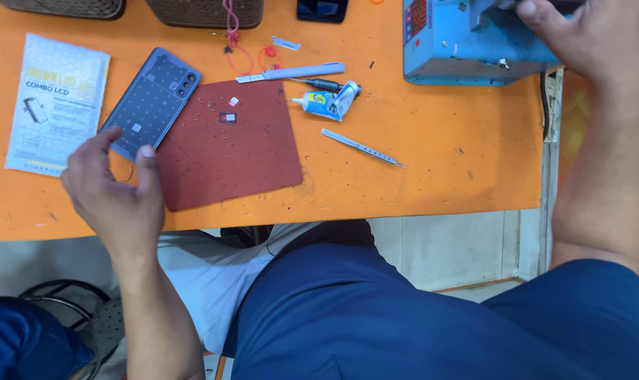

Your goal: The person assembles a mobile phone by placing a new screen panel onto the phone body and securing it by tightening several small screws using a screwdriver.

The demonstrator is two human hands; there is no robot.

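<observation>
Your left hand (115,190) at 8 o'clock, fingers loosely curled, thumb and forefinger apart, holding nothing, fingertips just beside phone back cover (150,102). Cover: grey-blue, slim rectangle, tilted, inner side up with dotted grid, camera holes at top corner, lower edge overlapping dark red mat (228,148). Your right hand (587,35) at 1 o'clock, resting on blue machine (467,42); grip unclear. Tweezers (362,148) at centre.
</observation>
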